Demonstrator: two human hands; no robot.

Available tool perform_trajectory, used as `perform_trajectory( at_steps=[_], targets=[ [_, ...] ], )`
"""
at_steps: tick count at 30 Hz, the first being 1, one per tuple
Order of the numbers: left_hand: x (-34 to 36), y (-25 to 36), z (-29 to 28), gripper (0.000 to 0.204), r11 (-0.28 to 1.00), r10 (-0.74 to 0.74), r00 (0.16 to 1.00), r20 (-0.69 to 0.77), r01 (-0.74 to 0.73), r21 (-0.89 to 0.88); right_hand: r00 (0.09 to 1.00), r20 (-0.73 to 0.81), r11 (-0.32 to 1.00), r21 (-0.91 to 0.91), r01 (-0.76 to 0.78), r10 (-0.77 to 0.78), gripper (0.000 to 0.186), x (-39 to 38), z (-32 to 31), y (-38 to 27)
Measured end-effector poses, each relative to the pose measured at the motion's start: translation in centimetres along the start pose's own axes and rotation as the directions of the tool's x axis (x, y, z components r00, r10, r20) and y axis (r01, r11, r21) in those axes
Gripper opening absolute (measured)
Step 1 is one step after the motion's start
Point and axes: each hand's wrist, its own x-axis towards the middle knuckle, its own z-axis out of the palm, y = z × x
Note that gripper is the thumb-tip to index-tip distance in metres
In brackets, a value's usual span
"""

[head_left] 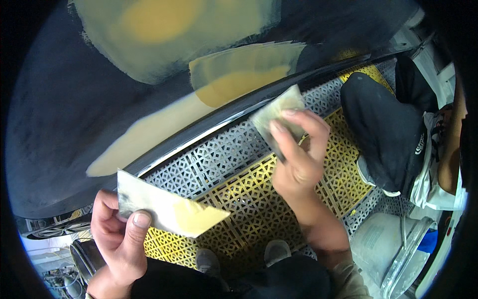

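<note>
My left hand pinches a pale, flat putty spreader by one end, thumb on top. Yellow putty coats the spreader's far corner. Higher up and to the right, my right hand grips a second flat putty spreader, smeared and greyish, with fingertips laid across its face. It is held close to the lower edge of a dark car body panel, apparently just off it. Beige and yellow putty patches cover parts of this panel, and a long putty strip runs along its lower edge.
A crouching person in dark trousers is close by on the right. Below them lies a tilted, stained bucket. Yellow and grey perforated floor tiles lie underfoot, with my shoes on them. A dark round container is at lower left.
</note>
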Motion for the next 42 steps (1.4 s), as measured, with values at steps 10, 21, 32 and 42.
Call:
perform_trajectory(
  at_steps=[10,21,32,42],
  targets=[
    [0.7,-0.4,0.6,0.025,0.967,0.211,0.966,-0.149,-0.229,-0.116,0.836,0.520,0.742,0.489,-0.459,0.175,0.037,-1.2,-1.5,-5.5],
    [-0.6,0.4,-0.5,0.037,0.992,0.127,0.987,-0.097,-0.127,0.000,0.918,-0.085,0.903,-0.238,0.359,-0.387,0.036,6.9,3.3,-1.8],
    [-0.6,-0.7,-0.2,0.036,0.998,0.057,0.998,-0.039,-0.056,0.008,0.936,-0.001,0.898,-0.283,0.337,-0.352,0.027,1.1,6.6,2.1],
    [-0.7,0.2,0.3,0.033,0.998,0.062,0.998,-0.006,-0.061,0.024,0.947,0.183,0.881,-0.354,0.313,-0.263,0.027,-1.9,4.1,5.0]
  ],
)
